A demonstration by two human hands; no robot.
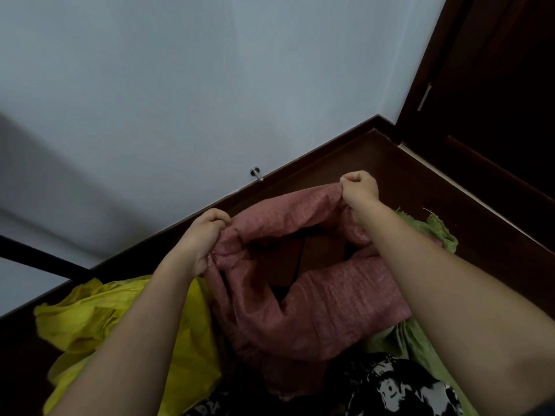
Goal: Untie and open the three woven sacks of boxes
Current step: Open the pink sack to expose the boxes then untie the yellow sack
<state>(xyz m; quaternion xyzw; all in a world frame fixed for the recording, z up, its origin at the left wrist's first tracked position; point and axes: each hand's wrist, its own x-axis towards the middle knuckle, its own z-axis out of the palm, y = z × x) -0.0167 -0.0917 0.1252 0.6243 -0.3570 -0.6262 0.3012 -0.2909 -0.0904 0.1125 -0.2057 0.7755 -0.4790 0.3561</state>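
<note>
Both hands pulling pink sack mouth open.
Left hand (pixel 201 241) and right hand (pixel 360 187) clench rim of pink sack (pixel 315 307), on floor between yellow sack (pixel 126 319) and green sack (pixel 435 232); brown box (pixel 312 250) inside.

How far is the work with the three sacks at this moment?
In hand: the pink sack is untied, and the left hand and right hand grip its rim and spread the mouth, with a brown box visible inside. The yellow sack and green sack lie beside it; whether they are already opened or still left cannot be told.
</note>
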